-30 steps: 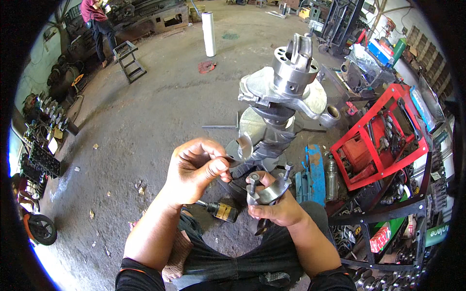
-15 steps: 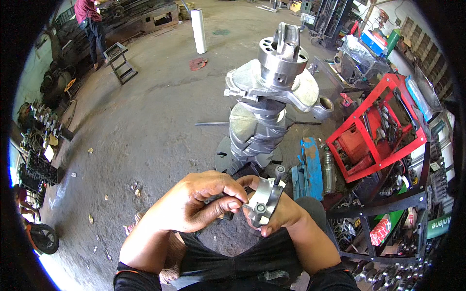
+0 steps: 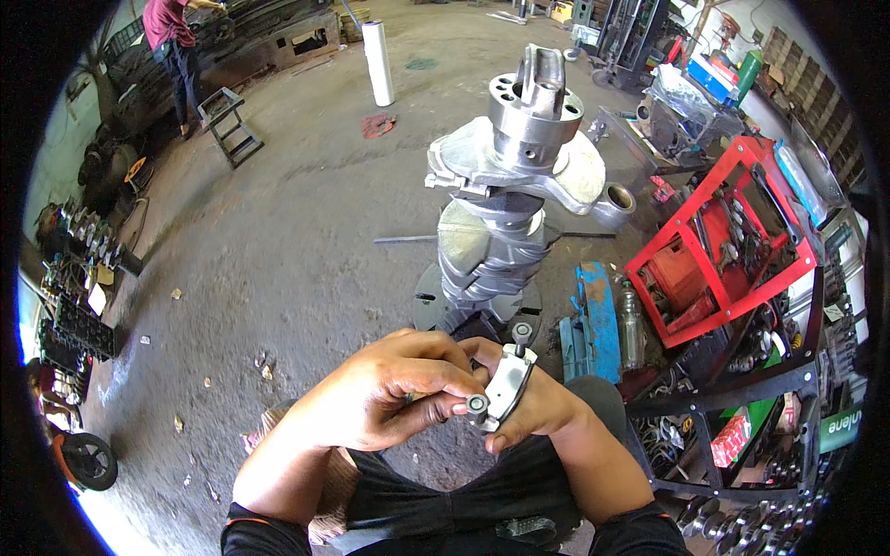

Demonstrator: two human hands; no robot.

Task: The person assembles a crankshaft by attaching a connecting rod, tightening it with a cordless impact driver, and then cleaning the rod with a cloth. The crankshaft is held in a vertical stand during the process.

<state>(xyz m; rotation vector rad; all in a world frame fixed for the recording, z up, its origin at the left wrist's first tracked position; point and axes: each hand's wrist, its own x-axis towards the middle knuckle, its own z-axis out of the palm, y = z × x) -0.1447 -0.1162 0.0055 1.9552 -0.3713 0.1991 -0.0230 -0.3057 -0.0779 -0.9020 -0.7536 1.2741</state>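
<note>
In front of my lap, my right hand (image 3: 538, 406) holds a silver connecting rod bearing cap (image 3: 508, 385), its fingers partly hidden behind it. A bolt stands out of each end of the cap: the far bolt (image 3: 522, 335) is free of my fingers. At the near bolt (image 3: 476, 406), the thumb and forefinger of my left hand (image 3: 394, 385) are pinched together, touching it beside its head. The other left fingers curl inward. Beyond my hands, a large crankshaft (image 3: 528, 139) stands upright on the floor. A rod end (image 3: 614, 206) juts from its right side.
To the right are a red metal tool rack (image 3: 681, 287), a blue metal piece (image 3: 596, 310) and a clear bottle (image 3: 631, 324). A black shelf (image 3: 714, 398) holds parts. Far left, another person (image 3: 171, 56) stands near a step stool (image 3: 230, 125). A white roll (image 3: 378, 63) stands upright farther back.
The cap has turned in my right hand, and its pale, flatter face now shows more, with both bolt heads tilted toward me. My left fingers stay at the near bolt.
</note>
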